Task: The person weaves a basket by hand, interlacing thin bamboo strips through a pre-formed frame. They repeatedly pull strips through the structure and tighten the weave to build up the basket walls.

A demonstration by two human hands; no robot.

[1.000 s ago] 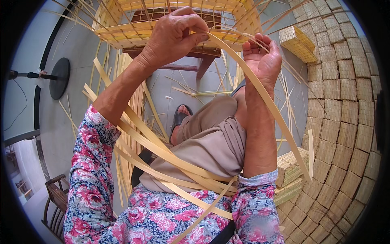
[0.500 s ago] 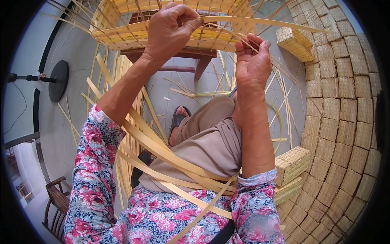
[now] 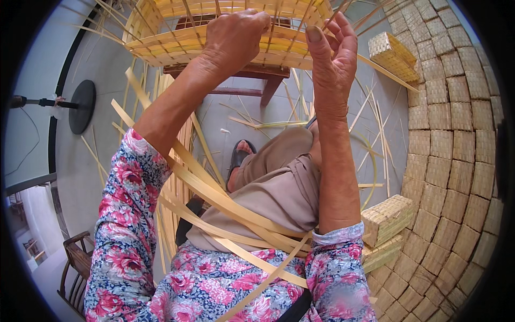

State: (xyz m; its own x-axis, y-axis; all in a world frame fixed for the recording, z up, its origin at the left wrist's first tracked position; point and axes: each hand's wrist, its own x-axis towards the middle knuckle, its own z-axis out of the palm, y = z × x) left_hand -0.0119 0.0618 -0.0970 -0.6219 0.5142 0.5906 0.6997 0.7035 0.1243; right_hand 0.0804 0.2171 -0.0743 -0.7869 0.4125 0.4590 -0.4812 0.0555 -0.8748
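A yellow woven basket (image 3: 161, 43) with upright spokes rests on a wooden stool (image 3: 268, 86) at the top of the view. My left hand (image 3: 233, 43) is closed at its near rim; what the fingertips hold is hidden. My right hand (image 3: 332, 56) is raised at the basket's right end, thumb and fingers apart, its fingertips near the spokes. A pale flat strip (image 3: 391, 73) runs out past that hand toward the lower right. More loose strips (image 3: 225, 202) lie across my lap, under and between my forearms.
Stacked small woven boxes (image 3: 445, 139) fill the right side, with single boxes (image 3: 387, 217) nearer my right arm and by the basket. Scattered strips (image 3: 378, 129) lie on the grey floor. A black round stand base (image 3: 82, 106) and a wooden chair (image 3: 75, 257) are at left.
The long strip has swung from an arc across my right forearm to behind my right hand. My right hand has risen and its thumb has spread; my left hand has turned knuckles up.
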